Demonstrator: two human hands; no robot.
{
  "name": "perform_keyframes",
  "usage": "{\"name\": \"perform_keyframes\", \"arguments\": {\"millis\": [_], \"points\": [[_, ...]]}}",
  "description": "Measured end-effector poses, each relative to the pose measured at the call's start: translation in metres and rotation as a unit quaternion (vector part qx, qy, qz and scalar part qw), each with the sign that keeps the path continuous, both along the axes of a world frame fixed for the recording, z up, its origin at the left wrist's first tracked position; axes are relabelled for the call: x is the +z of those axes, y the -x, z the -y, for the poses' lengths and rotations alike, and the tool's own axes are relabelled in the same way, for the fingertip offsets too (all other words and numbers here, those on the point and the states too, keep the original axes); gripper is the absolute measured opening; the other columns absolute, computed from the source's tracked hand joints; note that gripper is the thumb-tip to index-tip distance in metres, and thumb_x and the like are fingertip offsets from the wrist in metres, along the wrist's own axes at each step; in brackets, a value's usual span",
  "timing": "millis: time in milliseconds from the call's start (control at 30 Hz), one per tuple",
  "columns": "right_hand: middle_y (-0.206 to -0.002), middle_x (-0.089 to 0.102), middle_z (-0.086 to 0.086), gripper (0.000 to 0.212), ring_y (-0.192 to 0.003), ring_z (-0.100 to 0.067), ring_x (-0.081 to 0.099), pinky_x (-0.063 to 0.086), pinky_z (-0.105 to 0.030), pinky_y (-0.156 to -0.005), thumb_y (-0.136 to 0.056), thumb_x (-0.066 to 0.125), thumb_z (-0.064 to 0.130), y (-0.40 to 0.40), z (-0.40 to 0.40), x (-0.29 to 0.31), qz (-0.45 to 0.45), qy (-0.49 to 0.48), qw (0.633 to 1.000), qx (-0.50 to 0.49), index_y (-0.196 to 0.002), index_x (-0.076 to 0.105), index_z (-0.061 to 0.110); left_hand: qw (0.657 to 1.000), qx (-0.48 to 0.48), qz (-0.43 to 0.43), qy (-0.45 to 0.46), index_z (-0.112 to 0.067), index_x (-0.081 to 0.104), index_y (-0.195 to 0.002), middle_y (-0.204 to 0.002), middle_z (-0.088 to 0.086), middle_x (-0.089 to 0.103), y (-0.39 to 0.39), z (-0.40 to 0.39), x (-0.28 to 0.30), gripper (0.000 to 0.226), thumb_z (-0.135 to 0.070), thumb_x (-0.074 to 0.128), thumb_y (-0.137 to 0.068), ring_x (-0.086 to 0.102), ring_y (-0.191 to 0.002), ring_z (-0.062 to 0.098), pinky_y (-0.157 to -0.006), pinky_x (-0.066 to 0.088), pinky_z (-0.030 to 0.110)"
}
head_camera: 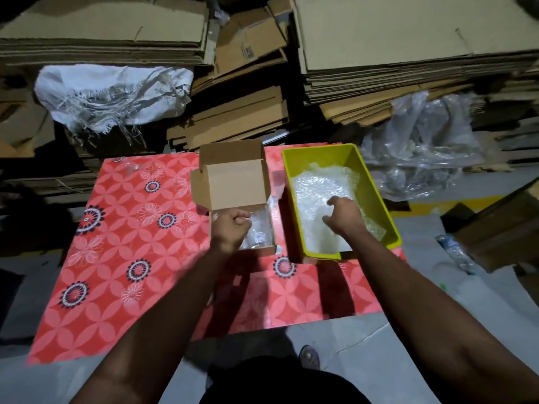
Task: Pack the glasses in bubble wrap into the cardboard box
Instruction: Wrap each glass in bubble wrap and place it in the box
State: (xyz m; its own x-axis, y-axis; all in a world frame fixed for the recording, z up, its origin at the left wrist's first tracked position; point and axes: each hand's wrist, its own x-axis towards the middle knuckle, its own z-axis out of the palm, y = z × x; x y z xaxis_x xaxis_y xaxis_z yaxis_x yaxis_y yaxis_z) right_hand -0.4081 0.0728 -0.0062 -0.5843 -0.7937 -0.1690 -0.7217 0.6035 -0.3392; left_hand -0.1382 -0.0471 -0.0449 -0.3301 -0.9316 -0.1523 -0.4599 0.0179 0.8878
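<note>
Cardboard box [233, 182] sits open near the far middle of my red patterned table [116, 258], lid flap raised toward the back, and a bubble-wrapped bundle [259, 231] lies in its near end. My left hand [232, 228] is down at the box's near left corner, fingers curled in a fist against the wrap; I cannot tell whether it truly grips the bundle. Just beside the box on the right stands a yellow bin [376, 205], filled with more bubble wrap [315, 193]. My right hand [344, 214] reaches into it, fingers bent and pinching a sheet. Behind the table, flattened cardboard stacks [408, 53] crowd the wall, with a frayed white sack [110, 94] at left and crumpled clear plastic [423, 147] at right.
</note>
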Motion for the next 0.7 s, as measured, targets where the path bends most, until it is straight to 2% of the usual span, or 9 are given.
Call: {"name": "perform_keyframes", "arguments": {"millis": [100, 200, 300, 400, 467, 533, 633, 700], "points": [[-0.130, 0.057, -0.021, 0.065, -0.124, -0.036, 0.053, 0.044, -0.035, -0.096, -0.084, 0.077, 0.031, 0.014, -0.004, -0.012, 0.021, -0.049, 0.998, 0.033, -0.139, 0.051, 0.009, 1.000, -0.009, -0.022, -0.019, -0.031, 0.071, -0.080, -0.059, -0.007, 0.064, 0.023, -0.012, -0.002, 0.014, -0.026, 0.063, -0.070, 0.059, -0.057, 0.018, -0.065, 0.051, 0.033], [-0.132, 0.054, -0.022, 0.082, -0.123, -0.037, 0.053, 0.046, -0.038, -0.095, -0.081, 0.080, 0.042, 0.020, 0.001, -0.023, 0.049, -0.090, 0.994, 0.047, -0.145, 0.041, 0.010, 0.999, -0.019, -0.036, -0.036, -0.025, 0.071, -0.085, -0.060, -0.003, 0.060, 0.041, -0.025, 0.006, 0.013, -0.018, 0.065, -0.076, 0.054, -0.056, 0.016, -0.062, 0.044, 0.028], [-0.132, 0.052, -0.023, 0.086, -0.122, -0.038, 0.053, 0.047, -0.039, -0.092, -0.079, 0.082, 0.045, 0.020, 0.006, -0.035, 0.063, -0.091, 0.993, 0.047, -0.144, 0.038, 0.008, 0.998, -0.024, -0.044, -0.035, -0.023, 0.072, -0.087, -0.062, -0.001, 0.056, 0.050, -0.033, 0.012, 0.013, -0.017, 0.066, -0.078, 0.050, -0.058, 0.017, -0.060, 0.041, 0.028], [-0.128, 0.056, -0.017, 0.067, -0.118, -0.033, 0.056, 0.050, -0.037, -0.089, -0.080, 0.083, 0.032, 0.024, 0.007, -0.042, 0.068, -0.102, 0.990, 0.063, -0.134, 0.050, 0.010, 0.998, -0.024, -0.052, -0.038, -0.016, 0.072, -0.094, -0.064, 0.000, 0.049, 0.055, -0.041, 0.019, 0.015, -0.005, 0.064, -0.087, 0.045, -0.059, 0.016, -0.056, 0.036, 0.024], [-0.119, 0.064, -0.012, 0.040, -0.108, -0.030, 0.062, 0.054, -0.034, -0.082, -0.081, 0.081, 0.021, 0.025, 0.007, -0.043, 0.060, -0.102, 0.990, 0.079, -0.117, 0.065, 0.018, 0.998, -0.021, -0.050, -0.040, -0.014, 0.073, -0.095, -0.066, 0.002, 0.049, 0.055, -0.044, 0.021, 0.016, -0.003, 0.064, -0.089, 0.046, -0.059, 0.015, -0.054, 0.037, 0.023], [-0.105, 0.071, -0.006, 0.017, -0.097, -0.028, 0.067, 0.051, -0.030, -0.071, -0.081, 0.077, 0.021, 0.023, 0.006, -0.035, 0.036, -0.070, 0.995, 0.065, -0.096, 0.071, 0.025, 0.998, -0.020, -0.051, -0.036, -0.018, 0.073, -0.092, -0.067, 0.005, 0.053, 0.054, -0.048, 0.023, 0.014, -0.007, 0.065, -0.087, 0.049, -0.060, 0.016, -0.056, 0.039, 0.023], [-0.087, 0.070, 0.003, 0.007, -0.089, -0.024, 0.066, 0.048, -0.029, -0.064, -0.081, 0.074, 0.031, 0.018, 0.002, -0.016, 0.020, 0.049, 0.998, 0.020, -0.084, 0.068, 0.027, 0.996, -0.003, -0.075, -0.050, -0.023, 0.071, -0.087, -0.068, 0.007, 0.058, 0.056, -0.051, 0.030, 0.013, -0.011, 0.066, -0.085, 0.054, -0.062, 0.018, -0.060, 0.043, 0.026], [-0.090, 0.063, 0.004, 0.008, -0.097, -0.023, 0.058, 0.047, -0.033, -0.072, -0.081, 0.072, 0.037, 0.011, -0.001, -0.005, 0.011, 0.156, 0.987, 0.032, -0.085, 0.070, 0.030, 0.993, -0.006, -0.101, -0.067, -0.019, 0.070, -0.090, -0.071, 0.008, 0.062, 0.058, -0.052, 0.039, 0.018, -0.003, 0.064, -0.091, 0.055, -0.062, 0.017, -0.058, 0.044, 0.024]]}}
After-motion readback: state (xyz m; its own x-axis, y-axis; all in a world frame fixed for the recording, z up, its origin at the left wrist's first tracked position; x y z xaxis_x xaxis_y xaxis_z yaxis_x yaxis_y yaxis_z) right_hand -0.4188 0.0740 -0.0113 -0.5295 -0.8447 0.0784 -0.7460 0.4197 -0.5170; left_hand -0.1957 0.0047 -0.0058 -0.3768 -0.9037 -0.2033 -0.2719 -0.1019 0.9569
